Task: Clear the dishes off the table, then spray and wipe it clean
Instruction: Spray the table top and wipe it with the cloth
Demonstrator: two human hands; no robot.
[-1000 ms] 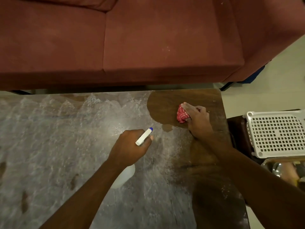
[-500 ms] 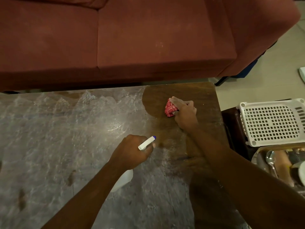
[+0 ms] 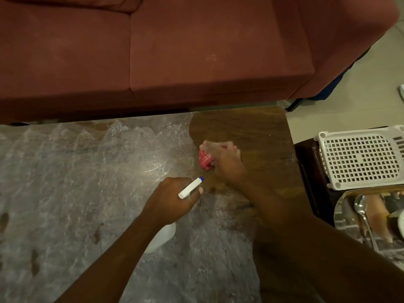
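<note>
Red cloth (image 3: 205, 160) sits on table (image 3: 251, 132) near far-right corner, bunched under right hand (image 3: 227, 162), fingers curled tight on it; hand blurred. Dark wiped patch around it, rest of top filmy w/ spray. Left hand (image 3: 172, 200) wrapped round white spray bottle (image 3: 160, 238), nozzle (image 3: 191, 187) twd cloth. Sofa (image 3: 175, 51) beyond; white basket (image 3: 360, 160) at right.

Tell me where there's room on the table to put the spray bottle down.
Free: the filmy table stretch left of the left hand holding the spray bottle. Crowded: the right end, where the right hand rubs the red cloth.
</note>
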